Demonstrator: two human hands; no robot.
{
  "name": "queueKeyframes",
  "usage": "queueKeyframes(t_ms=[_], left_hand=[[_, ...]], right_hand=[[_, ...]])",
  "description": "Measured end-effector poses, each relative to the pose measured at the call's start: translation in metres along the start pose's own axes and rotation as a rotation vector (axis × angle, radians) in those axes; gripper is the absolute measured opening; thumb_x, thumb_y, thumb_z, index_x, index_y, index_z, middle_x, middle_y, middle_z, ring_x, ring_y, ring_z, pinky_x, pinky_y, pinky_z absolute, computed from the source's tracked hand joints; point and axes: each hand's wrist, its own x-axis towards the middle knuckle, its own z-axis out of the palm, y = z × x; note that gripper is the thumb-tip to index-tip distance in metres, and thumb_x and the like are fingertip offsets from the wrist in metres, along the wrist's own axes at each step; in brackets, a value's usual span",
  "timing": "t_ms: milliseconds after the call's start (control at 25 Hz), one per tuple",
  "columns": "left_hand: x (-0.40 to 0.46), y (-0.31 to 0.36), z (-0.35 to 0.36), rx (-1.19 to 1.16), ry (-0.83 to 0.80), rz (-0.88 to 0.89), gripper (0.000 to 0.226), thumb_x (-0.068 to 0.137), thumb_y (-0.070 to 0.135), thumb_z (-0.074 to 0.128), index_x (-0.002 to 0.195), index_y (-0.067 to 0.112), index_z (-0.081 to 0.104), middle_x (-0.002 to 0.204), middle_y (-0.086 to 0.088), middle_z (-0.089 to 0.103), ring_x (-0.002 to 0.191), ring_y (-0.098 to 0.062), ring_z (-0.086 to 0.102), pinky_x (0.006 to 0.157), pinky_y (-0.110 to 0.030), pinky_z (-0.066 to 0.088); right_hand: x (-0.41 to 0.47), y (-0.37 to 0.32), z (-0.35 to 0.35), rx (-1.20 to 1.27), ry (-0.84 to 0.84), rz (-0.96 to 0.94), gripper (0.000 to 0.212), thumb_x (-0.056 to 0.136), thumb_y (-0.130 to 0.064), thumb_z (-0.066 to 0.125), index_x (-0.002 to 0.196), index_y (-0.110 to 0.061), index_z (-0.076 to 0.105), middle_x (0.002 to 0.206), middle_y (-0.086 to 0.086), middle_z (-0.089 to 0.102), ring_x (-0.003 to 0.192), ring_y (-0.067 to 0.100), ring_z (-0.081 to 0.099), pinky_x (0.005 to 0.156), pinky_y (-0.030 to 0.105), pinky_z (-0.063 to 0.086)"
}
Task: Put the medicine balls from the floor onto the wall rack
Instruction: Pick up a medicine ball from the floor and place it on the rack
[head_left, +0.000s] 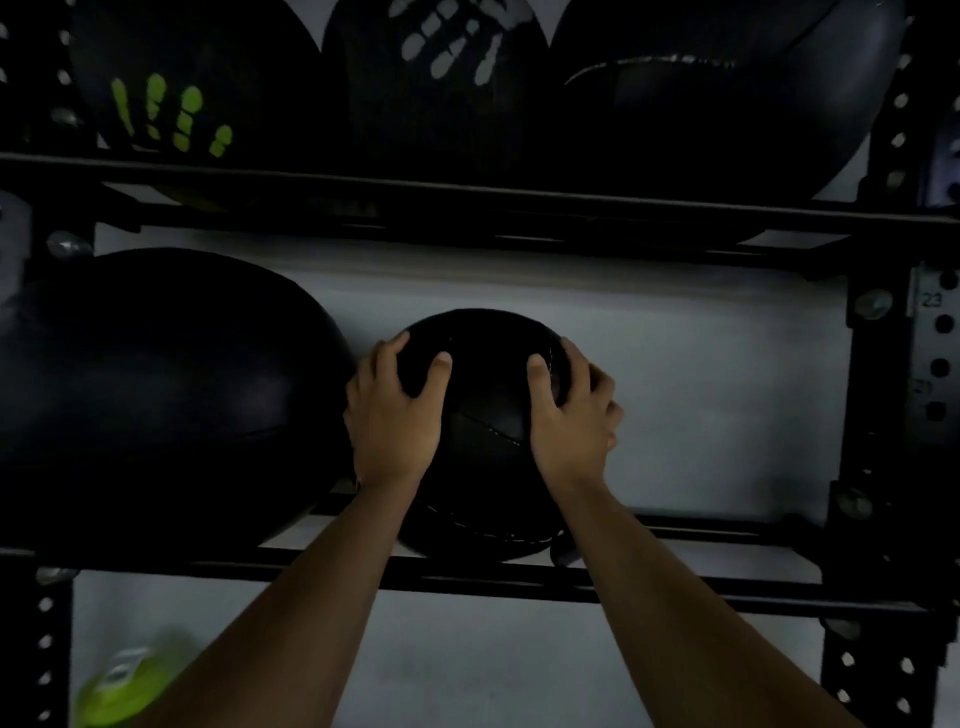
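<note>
A small black medicine ball (483, 452) rests on the two rails of the middle shelf of the black wall rack (649, 587). My left hand (395, 410) grips its left side and my right hand (569, 415) grips its right side, thumbs on the front. A bigger black ball (156, 379) sits on the same shelf, right beside my left hand. The shelf above holds three large black balls: one with a green handprint (171, 114), one with a white handprint (452, 47), and a plain one (727, 114).
Perforated black uprights (883, 364) frame the rack on both sides, against a white wall (701, 389). To the right of the small ball the shelf rails are bare. A blurred yellow-green object (124, 680) shows at the lower left, below the shelf.
</note>
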Motion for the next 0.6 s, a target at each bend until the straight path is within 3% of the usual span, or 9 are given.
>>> queueKeyframes(t_ms=[200, 440, 600], left_hand=[[0.003, -0.006, 0.003, 0.026, 0.018, 0.004, 0.065, 0.088, 0.070, 0.047, 0.143, 0.037, 0.051, 0.153, 0.005, 0.049, 0.144, -0.024, 0.040, 0.119, -0.054, 0.031], [-0.005, 0.002, -0.009, 0.082, -0.091, 0.003, 0.063, 0.093, 0.067, 0.045, 0.149, 0.037, 0.041, 0.159, 0.001, 0.040, 0.149, -0.026, 0.032, 0.121, -0.054, 0.028], [-0.004, 0.021, -0.017, 0.154, -0.179, -0.061, 0.063, 0.098, 0.058, 0.046, 0.155, 0.031, 0.037, 0.162, -0.004, 0.035, 0.151, -0.029, 0.030, 0.122, -0.056, 0.027]], right_hand=[[0.004, 0.001, 0.003, -0.006, -0.023, -0.003, 0.061, 0.095, -0.067, 0.041, 0.152, -0.044, 0.035, 0.161, 0.006, 0.028, 0.147, 0.036, 0.025, 0.120, 0.061, 0.019], [0.000, 0.001, -0.026, -0.021, -0.233, -0.035, 0.067, 0.096, -0.069, 0.037, 0.157, -0.044, 0.021, 0.166, 0.005, 0.019, 0.152, 0.037, 0.016, 0.121, 0.063, 0.023], [0.008, -0.004, -0.053, -0.102, -0.347, -0.054, 0.070, 0.098, -0.066, 0.038, 0.160, -0.039, 0.018, 0.163, 0.011, 0.026, 0.149, 0.040, 0.028, 0.118, 0.060, 0.032]])
